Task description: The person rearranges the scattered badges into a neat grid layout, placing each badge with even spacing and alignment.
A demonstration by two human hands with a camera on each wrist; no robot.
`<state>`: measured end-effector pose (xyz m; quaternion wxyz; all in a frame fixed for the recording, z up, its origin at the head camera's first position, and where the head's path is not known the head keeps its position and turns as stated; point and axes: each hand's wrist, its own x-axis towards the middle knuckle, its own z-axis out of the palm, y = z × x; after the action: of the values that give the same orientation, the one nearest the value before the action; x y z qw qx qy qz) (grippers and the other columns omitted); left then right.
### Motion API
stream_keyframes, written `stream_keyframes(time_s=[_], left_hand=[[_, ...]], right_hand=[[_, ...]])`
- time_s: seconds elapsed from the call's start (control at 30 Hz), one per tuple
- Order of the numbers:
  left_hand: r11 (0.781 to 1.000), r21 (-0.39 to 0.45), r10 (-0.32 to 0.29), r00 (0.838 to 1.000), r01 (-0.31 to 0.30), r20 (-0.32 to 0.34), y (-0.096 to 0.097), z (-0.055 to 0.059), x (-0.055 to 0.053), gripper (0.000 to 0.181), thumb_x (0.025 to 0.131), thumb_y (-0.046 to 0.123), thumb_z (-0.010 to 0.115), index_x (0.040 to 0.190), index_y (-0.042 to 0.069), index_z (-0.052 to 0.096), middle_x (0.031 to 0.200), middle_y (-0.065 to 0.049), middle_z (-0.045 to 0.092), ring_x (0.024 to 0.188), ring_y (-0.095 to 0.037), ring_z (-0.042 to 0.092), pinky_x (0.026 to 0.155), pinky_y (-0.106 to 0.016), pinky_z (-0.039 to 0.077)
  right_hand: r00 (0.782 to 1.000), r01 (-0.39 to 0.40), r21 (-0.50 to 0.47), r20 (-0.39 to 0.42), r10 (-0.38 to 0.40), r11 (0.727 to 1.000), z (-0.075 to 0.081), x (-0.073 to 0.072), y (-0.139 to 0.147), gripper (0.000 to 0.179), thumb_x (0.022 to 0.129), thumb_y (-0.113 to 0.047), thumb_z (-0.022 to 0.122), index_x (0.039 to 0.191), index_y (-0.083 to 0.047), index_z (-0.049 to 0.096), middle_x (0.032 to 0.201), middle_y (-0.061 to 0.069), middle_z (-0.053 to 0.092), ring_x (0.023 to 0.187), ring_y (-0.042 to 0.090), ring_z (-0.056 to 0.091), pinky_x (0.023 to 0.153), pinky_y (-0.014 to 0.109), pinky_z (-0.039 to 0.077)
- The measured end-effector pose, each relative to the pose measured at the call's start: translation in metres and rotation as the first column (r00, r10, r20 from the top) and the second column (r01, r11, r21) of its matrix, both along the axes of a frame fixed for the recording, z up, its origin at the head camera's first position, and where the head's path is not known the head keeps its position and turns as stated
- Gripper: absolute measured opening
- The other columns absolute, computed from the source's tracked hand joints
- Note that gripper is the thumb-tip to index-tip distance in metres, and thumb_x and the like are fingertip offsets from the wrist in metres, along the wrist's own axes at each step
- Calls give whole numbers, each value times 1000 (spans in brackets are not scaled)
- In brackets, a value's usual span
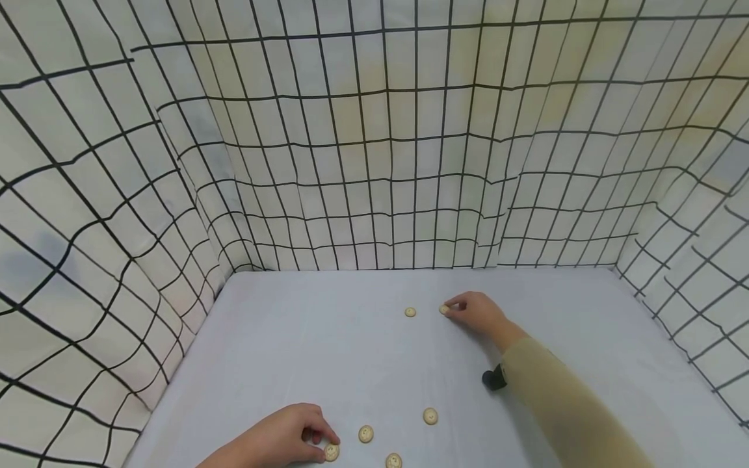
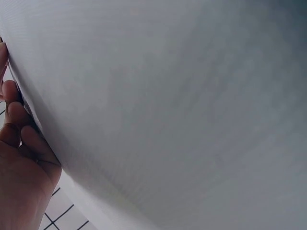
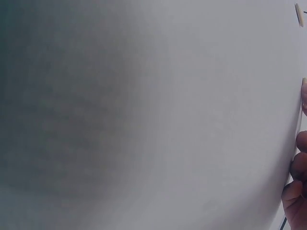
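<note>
Near the front edge of the head view, my left hand (image 1: 287,434) pinches a small round pale-yellow disc (image 1: 331,452) with dark marks between thumb and fingertips, at table level. Farther back on the right, my right hand (image 1: 475,313) holds a similar disc (image 1: 444,310) by its edge at the fingertips. Just left of that lies another disc (image 1: 411,312). Beside the left hand rests a disc (image 1: 365,433), with others to its right. In the wrist views, both hands show only at the frame's side, and neither held disc shows clearly.
A white table (image 1: 304,338) fills the lower scene. Two more discs lie near its front, one disc (image 1: 430,416) toward the middle and one disc (image 1: 394,461) at the bottom edge. White cloth walls with a black grid (image 1: 374,149) enclose the back and sides.
</note>
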<state>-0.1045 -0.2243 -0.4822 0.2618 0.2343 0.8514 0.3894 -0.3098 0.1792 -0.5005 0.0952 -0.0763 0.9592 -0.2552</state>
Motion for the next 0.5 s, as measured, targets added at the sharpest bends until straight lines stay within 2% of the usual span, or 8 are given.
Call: stream_keyframes(time_s=[0.17, 0.37, 0.5], left_hand=[[1000, 3, -5, 1000, 6, -17, 0, 0, 1, 19, 82, 18, 78, 98, 28, 80, 79, 10, 58, 72, -1, 53, 67, -21, 46], [1000, 4, 4, 1000, -4, 0, 0, 1, 1, 18, 82, 17, 79, 97, 27, 80, 79, 9, 58, 72, -2, 53, 67, -22, 46], [1000, 1, 1, 1000, -1, -3, 0, 1, 1, 19, 82, 16, 79, 97, 27, 80, 79, 10, 58, 72, -2, 53, 67, -22, 46]], right_hand=[[1000, -2, -2, 0, 2, 1000, 1, 1, 0, 33, 90, -40, 71, 118, -22, 75, 96, 1, 61, 88, 21, 52, 77, 38, 43], [999, -29, -3, -17, 29, 1000, 5, 4, -2, 33, 91, -40, 71, 118, -21, 75, 90, 1, 60, 84, 19, 51, 71, 36, 41], [1000, -25, 2, -16, 25, 1000, 6, 5, -2, 33, 91, -40, 71, 118, -22, 75, 91, 0, 61, 85, 19, 51, 72, 36, 42]])
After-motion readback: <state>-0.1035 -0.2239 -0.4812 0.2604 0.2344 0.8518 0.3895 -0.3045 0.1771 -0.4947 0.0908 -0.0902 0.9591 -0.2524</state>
